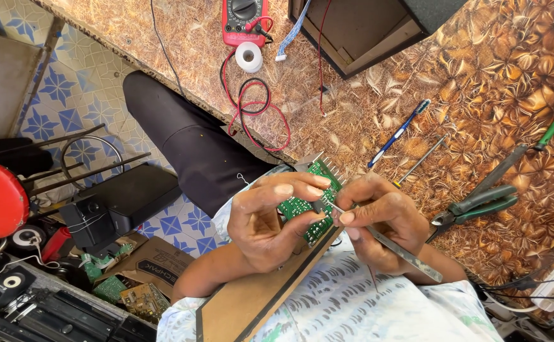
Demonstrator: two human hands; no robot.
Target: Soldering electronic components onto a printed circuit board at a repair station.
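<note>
- Head view: the left hand (pixel 270 218) is gripping a small green circuit board (pixel 307 204), fingers curled round its near edge and thumb pressing across the top, so this hand is clamped on the board.
- The right hand (pixel 385 221) is closed round a slim metal pair of tweezers (pixel 391 244), pinching them between thumb and forefinger; the handle end is trailing out past the wrist, down and to the right.
- The tweezers' long axis is running from lower right to upper left, and their tip is meeting the board just left of the right fingertips, between the two thumbs, where a small dark part appears to be sitting; what exactly the tip is nipping is too small to tell.
- The board is lying directly between the hands, touching the left and just beside the right, tilted with a row of metal pins pointing up and away from the person.
- Beyond the right hand, on the patterned table (pixel 492 76), green-handled pliers (pixel 476 206) are lying near, a blue pen (pixel 399 132) farther up.
- Beyond the left hand, well apart, a red multimeter (pixel 244 20) is resting with its red and black leads (pixel 255 111) looping on the table, a white solder reel (pixel 249 57) just beside it.
</note>
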